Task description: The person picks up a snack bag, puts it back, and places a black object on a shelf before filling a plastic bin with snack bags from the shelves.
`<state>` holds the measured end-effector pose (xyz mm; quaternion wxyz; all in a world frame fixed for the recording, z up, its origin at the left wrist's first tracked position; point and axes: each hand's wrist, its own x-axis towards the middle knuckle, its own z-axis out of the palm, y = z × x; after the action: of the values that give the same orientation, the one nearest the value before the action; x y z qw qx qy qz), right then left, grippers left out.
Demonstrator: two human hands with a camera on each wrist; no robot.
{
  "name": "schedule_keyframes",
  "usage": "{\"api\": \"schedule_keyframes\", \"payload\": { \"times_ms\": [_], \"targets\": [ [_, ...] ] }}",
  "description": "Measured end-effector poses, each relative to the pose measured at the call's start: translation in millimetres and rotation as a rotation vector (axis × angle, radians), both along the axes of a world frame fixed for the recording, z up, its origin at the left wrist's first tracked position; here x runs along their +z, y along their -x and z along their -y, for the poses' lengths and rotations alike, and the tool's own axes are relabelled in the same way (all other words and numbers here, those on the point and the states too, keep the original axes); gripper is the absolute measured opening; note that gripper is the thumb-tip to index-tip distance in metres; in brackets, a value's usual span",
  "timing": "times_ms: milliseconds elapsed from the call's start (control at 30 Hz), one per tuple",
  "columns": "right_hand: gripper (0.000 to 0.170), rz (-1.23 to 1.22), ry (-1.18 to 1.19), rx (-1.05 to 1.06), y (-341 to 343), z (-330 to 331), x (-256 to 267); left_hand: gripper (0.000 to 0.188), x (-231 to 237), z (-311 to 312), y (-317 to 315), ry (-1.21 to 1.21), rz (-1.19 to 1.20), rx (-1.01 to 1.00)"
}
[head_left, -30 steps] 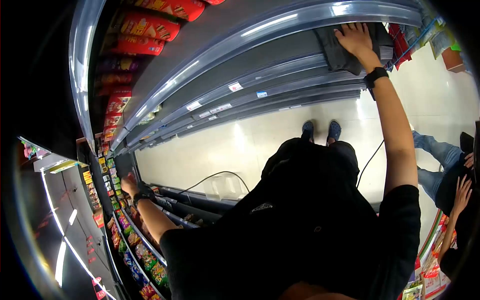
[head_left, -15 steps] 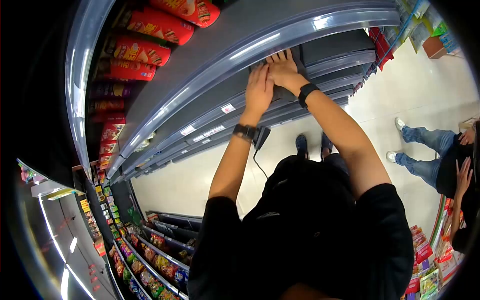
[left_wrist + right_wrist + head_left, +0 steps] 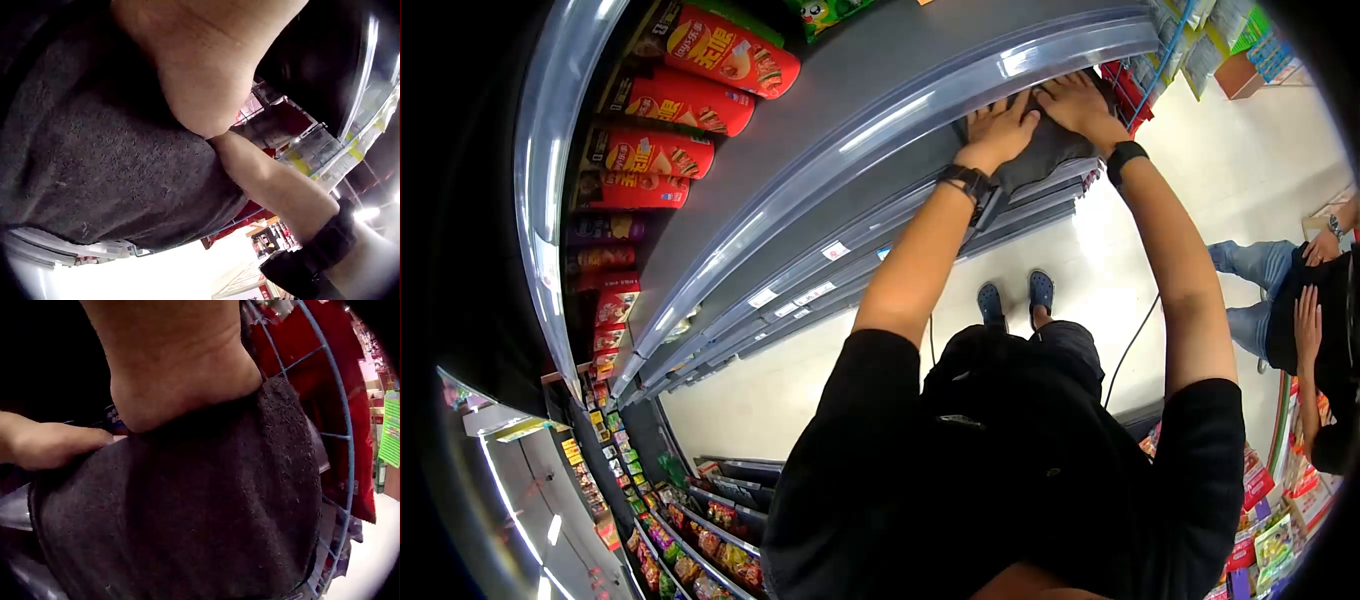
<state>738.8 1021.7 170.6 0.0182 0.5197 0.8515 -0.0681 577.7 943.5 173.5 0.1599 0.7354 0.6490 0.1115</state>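
A dark grey cloth [image 3: 1040, 160] lies on a grey shelf near its right end, draping over the front edge. My left hand [image 3: 998, 137] rests on the cloth's left part with fingers spread, and my right hand [image 3: 1082, 106] presses flat on it just to the right. Both hands are close together under the transparent rail of the shelf above. Seen from the left wrist, the heel of the hand [image 3: 206, 81] sits against the fuzzy cloth [image 3: 119, 162]. In the right wrist view the cloth [image 3: 200, 506] hangs below the right hand [image 3: 181, 369].
Red snack canisters [image 3: 690, 105] stand on the upper shelf at the left. A blue wire rack [image 3: 345, 437] with red packets borders the shelf's right end. Snack shelves [image 3: 710, 540] lie at lower left. Another person [image 3: 1305, 300] stands at the right. A thin cable [image 3: 1135, 345] hangs near my right arm.
The left hand came up from the lower left to join the right on the cloth. Over the last half second both hands and the cloth slid right along the shelf.
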Motion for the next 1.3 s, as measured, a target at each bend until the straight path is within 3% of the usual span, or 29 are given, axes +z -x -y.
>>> {"api": "schedule_keyframes", "payload": {
  "times_ms": [167,433,1033,1300],
  "targets": [
    [0.06,0.019,-0.03,-0.077,-2.4,-6.2,-4.1,0.065,0.8,-11.8,-12.6,0.072,0.029,0.037],
    [0.064,0.144,0.004,-0.006,46.6,32.9,4.3,0.061,-5.5,23.4,30.0,-0.007,0.036,0.031],
    [0.073,-0.009,0.118,0.246,331.6,218.3,8.8,0.055,-0.4,227.9,322.2,0.066,-0.124,0.116],
    [0.074,-0.142,0.107,0.385,483.2,309.1,3.6,0.056,-5.0,322.4,473.5,0.117,-0.244,0.255]
  ]
}}
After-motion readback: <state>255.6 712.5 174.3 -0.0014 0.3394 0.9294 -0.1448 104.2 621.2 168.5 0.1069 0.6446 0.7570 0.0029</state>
